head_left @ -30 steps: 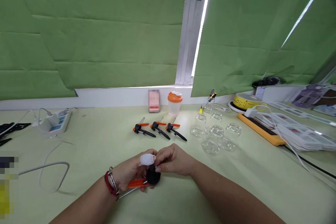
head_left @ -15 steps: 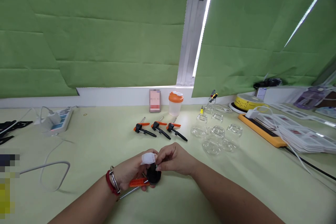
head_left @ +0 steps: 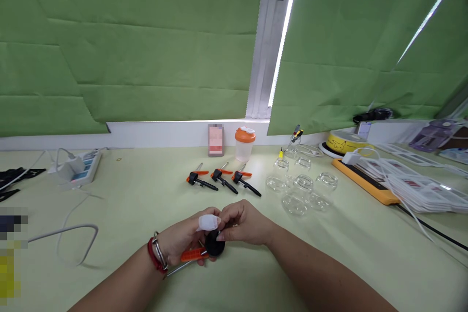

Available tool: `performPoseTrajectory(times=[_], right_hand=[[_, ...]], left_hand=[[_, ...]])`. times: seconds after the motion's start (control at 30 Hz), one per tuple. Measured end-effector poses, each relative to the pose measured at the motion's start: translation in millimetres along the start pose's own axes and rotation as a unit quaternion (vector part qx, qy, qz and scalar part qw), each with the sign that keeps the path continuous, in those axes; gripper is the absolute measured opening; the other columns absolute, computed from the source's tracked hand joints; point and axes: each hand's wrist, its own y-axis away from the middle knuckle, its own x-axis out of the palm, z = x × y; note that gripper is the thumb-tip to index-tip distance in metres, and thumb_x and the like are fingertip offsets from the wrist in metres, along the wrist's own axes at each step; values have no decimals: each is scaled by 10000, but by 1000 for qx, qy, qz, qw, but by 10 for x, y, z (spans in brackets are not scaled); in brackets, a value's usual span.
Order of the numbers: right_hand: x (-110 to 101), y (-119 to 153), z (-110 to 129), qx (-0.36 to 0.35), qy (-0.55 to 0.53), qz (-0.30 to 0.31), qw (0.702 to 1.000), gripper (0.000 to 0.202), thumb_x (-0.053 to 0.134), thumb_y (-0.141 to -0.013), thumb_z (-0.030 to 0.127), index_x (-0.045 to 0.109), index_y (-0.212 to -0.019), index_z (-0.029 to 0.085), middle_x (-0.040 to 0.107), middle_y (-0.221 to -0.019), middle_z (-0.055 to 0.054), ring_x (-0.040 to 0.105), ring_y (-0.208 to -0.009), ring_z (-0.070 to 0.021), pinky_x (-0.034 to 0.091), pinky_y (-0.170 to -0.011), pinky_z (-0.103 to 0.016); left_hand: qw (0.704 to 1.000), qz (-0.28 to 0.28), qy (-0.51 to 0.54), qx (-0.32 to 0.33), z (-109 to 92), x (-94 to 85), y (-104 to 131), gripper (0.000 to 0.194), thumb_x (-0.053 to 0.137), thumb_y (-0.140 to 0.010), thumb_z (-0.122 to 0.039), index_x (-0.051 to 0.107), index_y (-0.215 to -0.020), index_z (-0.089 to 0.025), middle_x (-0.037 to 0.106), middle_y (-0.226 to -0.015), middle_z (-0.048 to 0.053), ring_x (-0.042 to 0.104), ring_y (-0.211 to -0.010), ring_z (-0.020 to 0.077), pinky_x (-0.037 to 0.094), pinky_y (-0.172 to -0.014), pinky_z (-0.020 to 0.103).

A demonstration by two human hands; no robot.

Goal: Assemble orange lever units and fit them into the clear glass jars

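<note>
My left hand (head_left: 186, 239) is wrapped round a black and orange tool (head_left: 215, 244) with a metal rod that points down to the left. A white covering (head_left: 208, 223) sits on the thumb of that hand. The fingers of my right hand (head_left: 241, 223) are pinched together at the top of the black part; any small piece between them is hidden. Beyond my hands, three similar black and orange tools (head_left: 200, 181) lie in a row on the table.
Several clear glass jars (head_left: 297, 197) stand to the right of the row. An orange-lidded cup (head_left: 244, 145) and a phone (head_left: 215, 140) are at the back. An orange power strip (head_left: 365, 183) lies right, a white one (head_left: 87, 168) left, with a cable (head_left: 87, 226).
Both hands and the held tool have shifted very slightly to the right. The hold on the tool looks the same.
</note>
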Motion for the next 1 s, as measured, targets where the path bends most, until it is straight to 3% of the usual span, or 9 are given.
performPoseTrajectory(times=[0.63,1.0], right_hand=[[2,-5,-36,-4,1,-26,1000,213,817,-561,253,690,-694,146,642,-729,-13,600,-695,-138,494,-683,-278],[1,-14,-62,51,-19,-24,998,329,841,-510,260,651,-742,124,624,-671,9,572,-620,-101,462,-627,-247]], left_hand=[[1000,3,2,0,8,-11,3,315,551,-731,-478,471,-895,-221,587,-730,21,614,-590,179,400,-434,218],[1000,5,28,0,32,-28,0,373,557,-714,-523,469,-916,-223,583,-752,23,623,-609,191,408,-420,213]])
